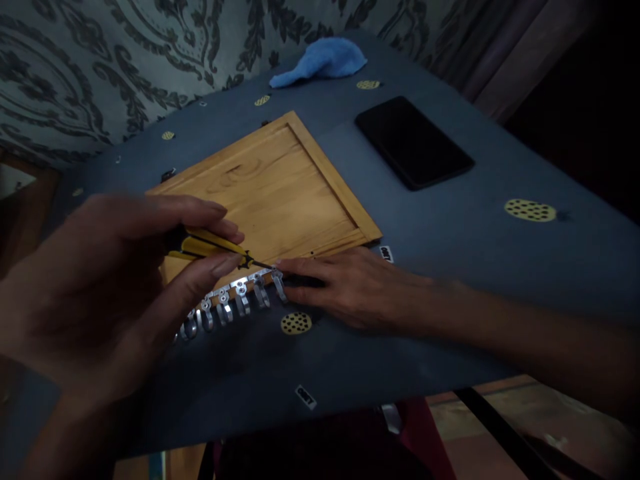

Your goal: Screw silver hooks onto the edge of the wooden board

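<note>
Yellow-and-black-handled screwdriver (210,245) pinched in closed left hand (100,287), tip pointing toward right hand | row of silver metal hooks (230,303) between hands, along pale wooden framed board (280,187) | right hand (360,290) stretched flat, fingertips touching end hook | black flat phone (413,141) beyond right hand

We can read nothing: the two small tags (386,253) on the bench (475,267) carry lettering too blurred to make out.

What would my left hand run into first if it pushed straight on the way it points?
Likely the right hand, whose fingertips sit just past the screwdriver tip at the end hook; depth is unclear.
</note>
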`<state>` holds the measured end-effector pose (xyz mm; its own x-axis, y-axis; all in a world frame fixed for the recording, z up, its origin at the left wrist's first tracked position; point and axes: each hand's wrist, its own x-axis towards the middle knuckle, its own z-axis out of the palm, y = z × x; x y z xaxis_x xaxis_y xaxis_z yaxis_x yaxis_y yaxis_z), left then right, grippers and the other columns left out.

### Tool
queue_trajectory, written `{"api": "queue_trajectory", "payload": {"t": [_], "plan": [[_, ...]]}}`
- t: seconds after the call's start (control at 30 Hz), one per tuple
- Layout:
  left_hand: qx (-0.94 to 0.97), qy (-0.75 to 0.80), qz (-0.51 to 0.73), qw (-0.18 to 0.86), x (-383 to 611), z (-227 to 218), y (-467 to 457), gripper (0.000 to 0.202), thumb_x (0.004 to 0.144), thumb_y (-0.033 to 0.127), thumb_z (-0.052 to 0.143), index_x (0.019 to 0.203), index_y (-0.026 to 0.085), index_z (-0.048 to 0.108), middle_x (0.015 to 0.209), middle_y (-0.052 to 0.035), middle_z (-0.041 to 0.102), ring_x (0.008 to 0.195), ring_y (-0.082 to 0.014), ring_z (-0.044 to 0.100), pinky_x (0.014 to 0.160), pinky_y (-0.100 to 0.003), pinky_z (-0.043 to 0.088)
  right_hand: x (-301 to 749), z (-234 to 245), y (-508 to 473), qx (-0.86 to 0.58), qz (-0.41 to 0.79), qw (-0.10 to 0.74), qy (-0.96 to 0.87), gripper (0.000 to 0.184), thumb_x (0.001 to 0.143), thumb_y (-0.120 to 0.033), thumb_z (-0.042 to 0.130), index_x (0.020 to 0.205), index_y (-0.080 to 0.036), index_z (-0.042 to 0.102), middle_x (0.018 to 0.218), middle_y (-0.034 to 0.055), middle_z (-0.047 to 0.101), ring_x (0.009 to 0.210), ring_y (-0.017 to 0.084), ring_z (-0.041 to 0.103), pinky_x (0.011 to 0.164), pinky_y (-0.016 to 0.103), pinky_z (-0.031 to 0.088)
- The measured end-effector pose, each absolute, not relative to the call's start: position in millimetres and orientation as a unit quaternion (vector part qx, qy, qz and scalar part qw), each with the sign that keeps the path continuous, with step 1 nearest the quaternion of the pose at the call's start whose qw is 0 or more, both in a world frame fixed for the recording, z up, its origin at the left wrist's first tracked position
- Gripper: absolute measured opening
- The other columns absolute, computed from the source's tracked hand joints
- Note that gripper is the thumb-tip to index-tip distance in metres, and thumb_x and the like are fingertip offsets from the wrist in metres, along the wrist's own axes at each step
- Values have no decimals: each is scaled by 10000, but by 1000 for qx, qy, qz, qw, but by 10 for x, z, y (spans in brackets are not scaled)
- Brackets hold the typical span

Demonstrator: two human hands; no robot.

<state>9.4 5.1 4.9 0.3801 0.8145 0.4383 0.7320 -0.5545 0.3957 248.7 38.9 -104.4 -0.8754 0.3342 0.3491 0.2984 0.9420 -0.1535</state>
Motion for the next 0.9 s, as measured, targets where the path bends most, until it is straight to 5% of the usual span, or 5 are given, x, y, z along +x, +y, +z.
{"api": "queue_trajectory", "payload": {"t": [0.17, 0.4, 0.63, 0.9], "plan": [[779, 535, 324, 51, 161, 50, -8, 198, 878, 362, 699, 1075, 364, 681, 1012, 25, 740, 932, -236, 714, 807, -456, 608, 2488, -1029, 393, -159, 48, 186, -968, 289, 901, -144, 601, 1171, -219, 671, 1372, 82, 621, 842, 153, 656, 529, 261, 384], [757, 560, 327, 84, 284, 51, -42, 114, 877, 412, 690, 963, 347, 727, 970, 6, 756, 902, -267, 721, 770, -512, 584, 2479, -1025, 387, -163, 40, 188, -968, 264, 913, -157, 597, 1154, -223, 682, 1343, 70, 639, 782, 150, 638, 513, 288, 352], [812, 482, 327, 49, 223, 48, 30, 191, 854, 354, 742, 1045, 364, 739, 943, 45, 762, 873, -217, 702, 739, -432, 606, 2477, -1019, 394, -163, 36, 179, -970, 270, 933, -156, 568, 1171, -223, 677, 1381, 74, 613, 798, 146, 637, 521, 280, 374], [819, 474, 312, 86, 161, 76, -15, 221, 862, 328, 732, 1079, 366, 743, 1047, 27, 767, 924, -260, 720, 778, -479, 595, 2483, -1059, 394, -157, 44, 199, -966, 264, 923, -152, 603, 1172, -218, 663, 1382, 56, 617, 842, 163, 663, 557, 290, 420]]}}
